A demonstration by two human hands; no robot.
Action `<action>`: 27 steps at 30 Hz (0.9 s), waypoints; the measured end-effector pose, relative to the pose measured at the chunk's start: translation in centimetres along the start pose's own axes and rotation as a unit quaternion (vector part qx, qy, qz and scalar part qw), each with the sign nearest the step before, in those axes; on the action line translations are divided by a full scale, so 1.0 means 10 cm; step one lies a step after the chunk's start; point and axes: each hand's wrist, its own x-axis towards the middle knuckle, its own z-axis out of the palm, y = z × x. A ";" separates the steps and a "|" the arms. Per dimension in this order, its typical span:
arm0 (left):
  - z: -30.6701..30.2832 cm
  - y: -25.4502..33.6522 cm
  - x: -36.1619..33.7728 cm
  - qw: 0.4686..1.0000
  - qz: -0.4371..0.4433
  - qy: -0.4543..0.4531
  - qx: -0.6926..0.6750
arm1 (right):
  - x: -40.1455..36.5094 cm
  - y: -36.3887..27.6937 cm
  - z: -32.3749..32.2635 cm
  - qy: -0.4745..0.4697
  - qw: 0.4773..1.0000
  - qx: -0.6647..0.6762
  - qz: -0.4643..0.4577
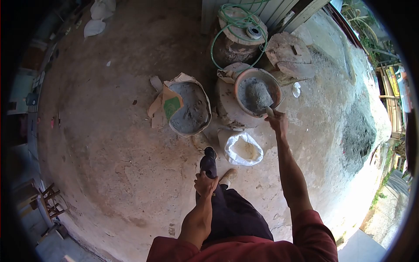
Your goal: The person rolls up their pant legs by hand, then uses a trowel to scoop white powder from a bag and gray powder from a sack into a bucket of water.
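My right hand [277,121] is closed around the handle of a trowel [269,112] at the near right rim of a round basin [276,80]. The trowel's blade is largely covered by a mound of grey cement powder [257,95] in the basin. My left hand [205,183] rests on my bent knee, its fingers draped over the dark trousers and holding nothing. Ahead of that knee stands an open paper sack [172,106] of grey powder with clumps and hollows. A white woven sack [232,157] of pale sandy material stands between the knee and my right forearm.
Behind the basin, a green hose [235,22] coils over a tree stump [227,48]. A wooden block [286,52] stands beside it. A small white piece [296,90] lies on the concrete floor. Farther right is a dark grey heap [358,135]; white bags [97,22] lie at the far left.
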 end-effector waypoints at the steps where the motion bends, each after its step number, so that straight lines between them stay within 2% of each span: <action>1: 0.01 0.00 0.00 1.000 0.000 0.000 0.000 | 0.01 0.04 0.02 0.012 0.999 -0.025 -0.015; 4: 0.02 0.01 -0.01 1.000 0.003 0.005 -0.003 | -0.06 -0.03 -0.04 0.032 0.996 -0.068 -0.055; 7: 0.01 0.02 -0.01 1.000 0.003 0.003 -0.004 | -0.03 0.00 -0.03 0.059 0.988 -0.131 -0.048; 11: 0.03 0.02 -0.01 1.000 0.007 0.001 0.000 | -0.03 0.03 -0.07 0.078 0.988 -0.120 -0.065; 13: 0.04 0.02 0.00 1.000 0.010 0.002 0.002 | -0.01 0.06 -0.09 0.081 0.980 -0.163 -0.080; 16: 0.01 0.04 -0.01 1.000 0.010 0.002 0.000 | -0.15 -0.13 -0.19 0.093 0.976 -0.176 -0.090; 20: -0.02 0.05 0.00 1.000 0.004 -0.007 0.010 | -0.18 -0.21 -0.24 0.090 0.972 -0.204 -0.073; 27: -0.03 0.03 0.04 1.000 0.003 -0.015 0.007 | -0.35 -0.28 -0.37 0.139 0.949 -0.244 -0.142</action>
